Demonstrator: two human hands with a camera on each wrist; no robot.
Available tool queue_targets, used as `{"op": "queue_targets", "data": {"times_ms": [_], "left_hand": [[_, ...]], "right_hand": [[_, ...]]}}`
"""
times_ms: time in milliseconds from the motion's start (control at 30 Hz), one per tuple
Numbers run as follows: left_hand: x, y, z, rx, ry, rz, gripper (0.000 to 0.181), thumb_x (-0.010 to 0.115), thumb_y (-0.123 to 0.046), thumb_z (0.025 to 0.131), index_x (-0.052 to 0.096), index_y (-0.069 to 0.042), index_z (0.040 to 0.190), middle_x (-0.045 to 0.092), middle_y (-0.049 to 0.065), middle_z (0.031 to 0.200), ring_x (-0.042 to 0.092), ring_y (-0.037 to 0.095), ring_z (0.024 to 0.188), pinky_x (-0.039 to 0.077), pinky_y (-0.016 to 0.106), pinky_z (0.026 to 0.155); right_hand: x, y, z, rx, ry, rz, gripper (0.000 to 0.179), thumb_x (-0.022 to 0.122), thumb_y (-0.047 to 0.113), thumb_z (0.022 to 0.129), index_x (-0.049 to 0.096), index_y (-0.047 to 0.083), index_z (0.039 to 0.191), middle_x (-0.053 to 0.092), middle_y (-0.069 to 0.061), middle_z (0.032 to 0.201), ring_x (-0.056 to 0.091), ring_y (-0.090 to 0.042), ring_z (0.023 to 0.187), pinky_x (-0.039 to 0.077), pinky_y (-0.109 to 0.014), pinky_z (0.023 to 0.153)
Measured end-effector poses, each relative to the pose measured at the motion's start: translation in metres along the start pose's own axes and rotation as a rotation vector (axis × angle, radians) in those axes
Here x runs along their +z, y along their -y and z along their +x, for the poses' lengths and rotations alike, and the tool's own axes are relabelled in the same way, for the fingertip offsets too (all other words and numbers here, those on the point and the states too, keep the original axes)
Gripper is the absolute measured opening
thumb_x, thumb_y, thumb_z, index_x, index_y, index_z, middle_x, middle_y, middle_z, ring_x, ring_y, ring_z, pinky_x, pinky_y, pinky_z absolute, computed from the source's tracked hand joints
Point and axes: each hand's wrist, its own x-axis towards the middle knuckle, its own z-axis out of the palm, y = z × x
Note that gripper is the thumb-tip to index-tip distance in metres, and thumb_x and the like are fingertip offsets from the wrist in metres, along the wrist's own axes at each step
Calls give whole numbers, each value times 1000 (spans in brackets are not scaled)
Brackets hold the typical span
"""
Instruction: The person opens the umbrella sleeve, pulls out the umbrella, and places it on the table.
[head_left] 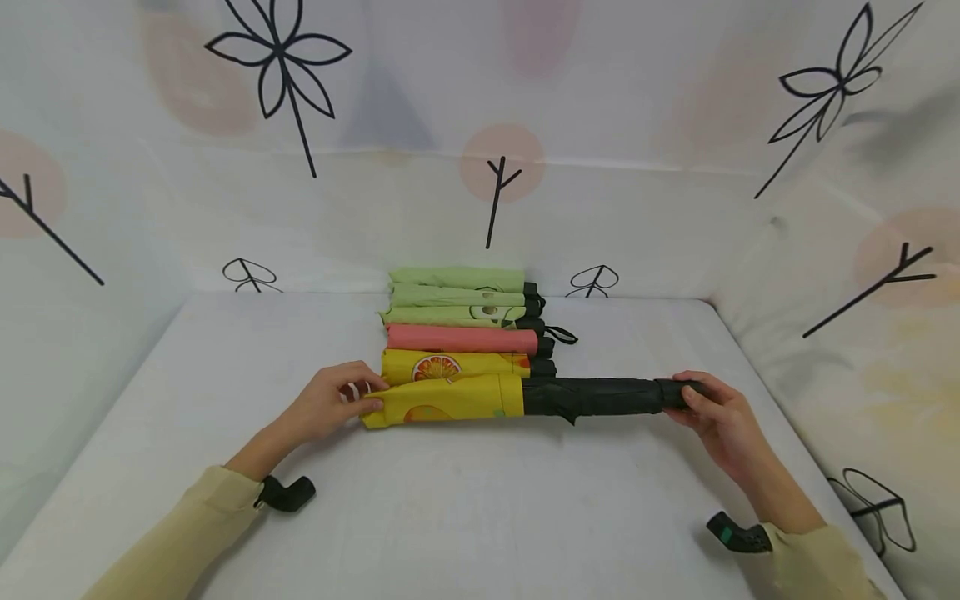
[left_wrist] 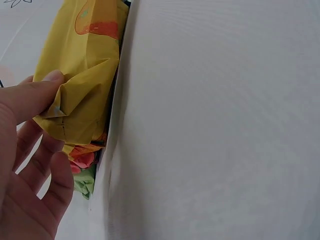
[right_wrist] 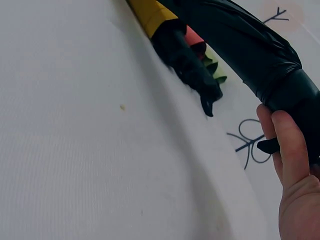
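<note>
A folded black umbrella (head_left: 600,397) lies partly inside a yellow fruit-print sleeve (head_left: 450,400), its dark length reaching out to the right. My left hand (head_left: 333,402) pinches the closed left end of that sleeve between thumb and fingers; the left wrist view shows the yellow cloth (left_wrist: 85,95) creased under the thumb. At the other end, my right hand (head_left: 716,412) grips the umbrella's handle (right_wrist: 295,95), thumb and fingers around it. Just behind lies another umbrella in a yellow sleeve with an orange slice (head_left: 435,367).
Beyond the yellow ones lie a red-sleeved umbrella (head_left: 461,338) and several umbrellas in light green sleeves (head_left: 457,296), side by side with black handles to the right. They rest on a white table (head_left: 480,517) with a patterned cloth (head_left: 637,225) behind and at the sides.
</note>
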Motion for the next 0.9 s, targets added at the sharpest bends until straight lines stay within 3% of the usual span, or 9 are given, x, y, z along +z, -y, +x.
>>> {"op": "queue_targets", "data": {"times_ms": [200,300,600,733,900], "left_hand": [[-4,-28,2,57,-10,-26,20,77,8,82,72,-2,99,68,9,91,58,22,77,50,28,61],[-4,-32,3,67,-14,-33,20,76,9,82,72,-2,98,68,9,89,58,23,76,50,28,61],[4,3,0,42,-25,2,21,79,4,82,74,-8,99,68,3,90,58,17,76,50,28,60],[2,7,0,56,-22,0,21,79,-1,83,74,-13,100,68,-2,92,57,13,78,50,26,61],[3,9,1,52,28,-43,19,78,-10,87,73,-17,104,66,-6,94,58,13,81,50,26,62]], "right_hand": [[-10,5,-4,-3,-7,16,33,40,-12,102,70,-2,114,67,-10,111,72,-23,92,56,-34,82],[-15,6,-5,-2,-2,27,35,39,-12,102,70,-2,114,67,-10,111,73,-24,92,56,-34,83],[-29,11,-8,1,-8,72,36,37,-13,102,70,-4,114,65,-11,111,73,-25,92,56,-34,82],[-37,13,-11,26,-25,79,35,38,-12,103,70,-3,114,62,-9,113,72,-24,93,56,-33,82],[-48,15,-16,44,-35,54,36,37,-11,103,70,-2,114,59,-8,114,71,-23,94,57,-33,82]]}}
